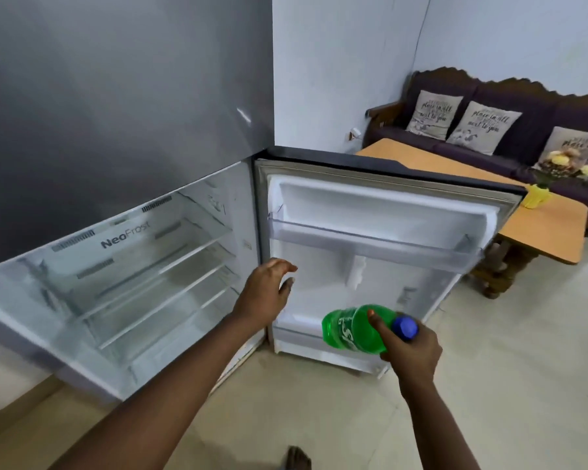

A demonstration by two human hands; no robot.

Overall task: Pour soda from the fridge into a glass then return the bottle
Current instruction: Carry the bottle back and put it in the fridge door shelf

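The fridge (pixel 123 286) stands open, its glass shelves bare. Its door (pixel 381 232) is swung out to the right, with an empty clear door shelf near the top. My right hand (pixel 411 351) holds a green soda bottle (pixel 350 329) with a blue cap, gripped near the neck and tilted, in front of the lower part of the door. My left hand (pixel 265 293) hovers with fingers spread at the door's hinge side, touching nothing that I can see. No glass is in view.
An orange wooden table (pixel 543 228) stands behind the open door, with a yellow vase of flowers (pixel 537 195) on it. A dark sofa (pixel 489 130) with three cushions lines the far wall. Beige tiled floor (pixel 489 385) spreads to the right. A bare foot (pixel 297 459) shows below.
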